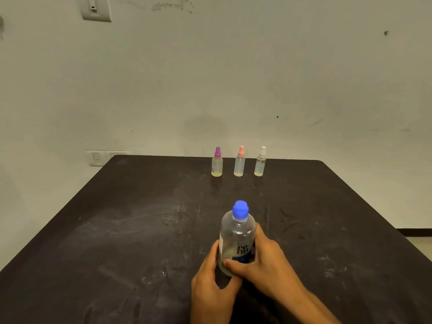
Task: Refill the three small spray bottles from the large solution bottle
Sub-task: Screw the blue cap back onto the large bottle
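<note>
Both hands, left hand (211, 280) and right hand (264, 258), wrap the upright clear plastic solution bottle (236, 244), blue cap (240, 209) on; three small clear spray bottles (239, 164) stand well apart at twelve o'clock, along the dark table's (117, 230) far edge.

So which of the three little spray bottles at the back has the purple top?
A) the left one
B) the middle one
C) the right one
A: in the row at the table's far edge, the purple-topped spray bottle stands leftmost, the pink-topped spray bottle in the middle and the white-topped spray bottle on the right.
</note>
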